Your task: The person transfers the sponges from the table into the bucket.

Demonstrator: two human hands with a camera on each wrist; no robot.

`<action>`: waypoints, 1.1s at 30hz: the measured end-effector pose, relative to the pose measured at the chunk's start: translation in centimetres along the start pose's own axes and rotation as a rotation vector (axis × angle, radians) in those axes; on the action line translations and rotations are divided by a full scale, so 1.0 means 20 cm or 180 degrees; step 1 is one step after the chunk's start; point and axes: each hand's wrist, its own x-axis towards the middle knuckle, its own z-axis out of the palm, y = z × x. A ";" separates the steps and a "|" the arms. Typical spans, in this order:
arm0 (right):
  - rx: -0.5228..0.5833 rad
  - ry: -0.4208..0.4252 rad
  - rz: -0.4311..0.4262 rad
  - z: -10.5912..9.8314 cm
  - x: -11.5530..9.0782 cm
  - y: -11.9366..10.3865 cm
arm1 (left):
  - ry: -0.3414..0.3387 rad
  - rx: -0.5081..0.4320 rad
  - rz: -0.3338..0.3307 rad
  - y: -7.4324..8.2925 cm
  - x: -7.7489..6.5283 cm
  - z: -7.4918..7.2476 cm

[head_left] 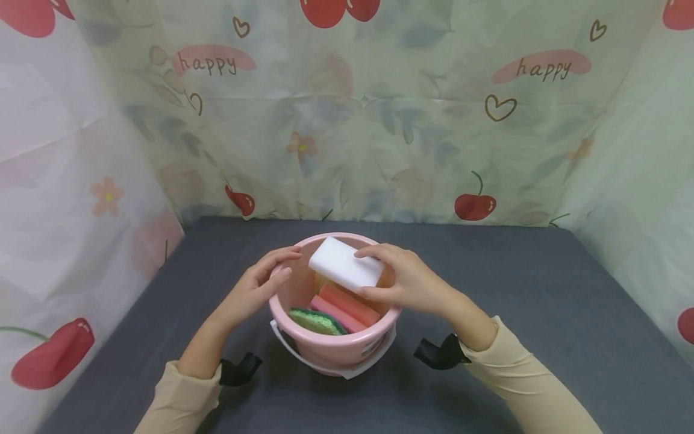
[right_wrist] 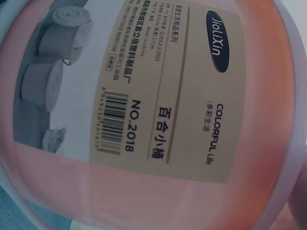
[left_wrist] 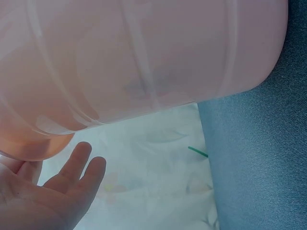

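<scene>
A pink bucket [head_left: 295, 328] stands on the dark table. My right hand [head_left: 417, 280] pinches a white block [head_left: 343, 260], like a melamine sponge, between thumb and fingers at the bucket's mouth, above the things inside. My left hand [head_left: 260, 286] lies at the left rim with fingers loosely extended; in the left wrist view its fingers [left_wrist: 81, 172] reach along the outside of the bucket near the rim. Inside lie a green scrubbing sponge [head_left: 317, 321], a pink roll-like piece [head_left: 338, 313] and an orange-red one [head_left: 349, 304]. The right wrist view is filled by the bucket's printed label [right_wrist: 192, 96].
The bucket's white handle [head_left: 325, 369] hangs down at the front. A dark grey cloth covers the table [head_left: 504, 283]. Curtains printed with cherries [head_left: 474, 206] enclose the back and both sides. A black strap piece [head_left: 441, 352] sticks out from each wrist.
</scene>
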 end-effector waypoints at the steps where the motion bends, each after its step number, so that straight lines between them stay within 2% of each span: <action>1: -0.0004 -0.0020 0.0011 0.00 0.00 0.00 | 0.0001 -0.0002 0.0000 0.00 0.00 0.00; 5: -0.0078 -0.0123 0.0011 0.00 0.01 -0.01 | -0.0002 -0.0012 -0.0006 0.00 0.00 0.00; 11: -0.0379 -0.0303 -0.0163 -0.01 0.02 -0.02 | 0.0001 -0.0020 -0.0010 0.01 0.00 0.00; 14: -0.0376 -0.0312 -0.0177 -0.02 0.02 -0.02 | 0.0000 -0.0025 -0.0008 0.01 0.00 0.00; 22: 0.0047 -0.0005 -0.0117 -0.05 -0.03 0.00 | -0.0002 -0.0026 0.0010 0.01 0.00 0.00; 28: 0.0011 0.0227 -0.0156 -0.09 -0.06 0.05 | 0.0004 -0.0013 0.0004 0.00 0.00 0.00; 33: -0.0011 0.0256 -0.0011 -0.13 -0.11 0.12 | 0.0005 -0.0017 0.0006 0.00 0.00 0.00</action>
